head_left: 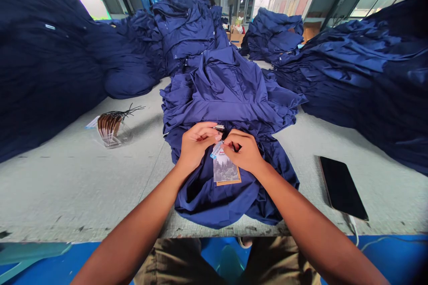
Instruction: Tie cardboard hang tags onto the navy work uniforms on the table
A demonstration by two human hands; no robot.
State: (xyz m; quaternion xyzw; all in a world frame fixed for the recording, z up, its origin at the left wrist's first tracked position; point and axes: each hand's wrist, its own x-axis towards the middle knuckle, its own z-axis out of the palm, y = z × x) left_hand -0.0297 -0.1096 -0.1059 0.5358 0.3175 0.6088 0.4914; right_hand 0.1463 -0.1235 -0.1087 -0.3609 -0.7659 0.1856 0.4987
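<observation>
A navy garment (230, 84) lies spread on the table in front of me. At its neck, my left hand (197, 142) is closed in a pinch, with a small white label (219, 128) at its fingertips. Close beside it, my right hand (244, 149) pinches the top of a hang tag, where its cord seems to be, though the fingers hide most of it. The hang tag (225, 169) shows a grey forest picture, with a brown card behind and a small blue-and-white sticker (216, 150) near its top. It rests on the dark cloth.
A clear holder (113, 141) with several brown tags (109, 127) and black cords stands to the left. On the right lies a black phone (343, 187) with a white cable (353, 227). Piles of navy garments (40, 62) rise along both sides and behind.
</observation>
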